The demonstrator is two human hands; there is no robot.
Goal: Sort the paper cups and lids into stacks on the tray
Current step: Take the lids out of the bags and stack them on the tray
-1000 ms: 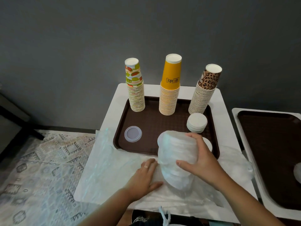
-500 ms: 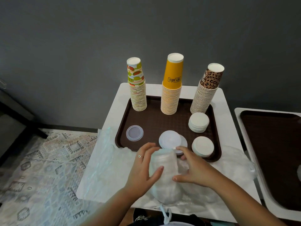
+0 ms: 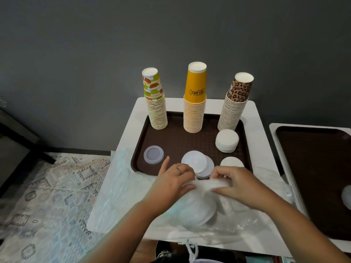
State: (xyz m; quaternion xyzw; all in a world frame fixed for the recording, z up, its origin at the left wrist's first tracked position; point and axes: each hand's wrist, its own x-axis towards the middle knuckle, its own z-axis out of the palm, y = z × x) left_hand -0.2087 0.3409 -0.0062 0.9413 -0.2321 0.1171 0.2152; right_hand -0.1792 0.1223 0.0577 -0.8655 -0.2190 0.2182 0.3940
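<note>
On the brown tray (image 3: 178,141) stand three upturned cup stacks: fruit-print (image 3: 156,103), yellow (image 3: 195,103) and leopard-print (image 3: 234,107). A clear lid (image 3: 153,154) lies at the tray's front left, frosted lids (image 3: 195,162) at the front middle. Two white lid stacks sit at the right, one behind (image 3: 227,140) and one at the front edge (image 3: 231,161). A plastic bag of lids (image 3: 195,209) lies on the table in front of the tray. My left hand (image 3: 173,182) and my right hand (image 3: 238,184) both pinch the bag's top and hold it between them.
Loose clear plastic sheet (image 3: 117,186) drapes over the white table (image 3: 260,141) and its left edge. A second brown tray (image 3: 315,168) sits on another table at the right. A patterned rug (image 3: 47,196) covers the floor at the left. A grey wall stands close behind.
The bag of lids has come down from above the tray's front edge to the table. Both hands have shifted from its sides to its top, which they now pinch.
</note>
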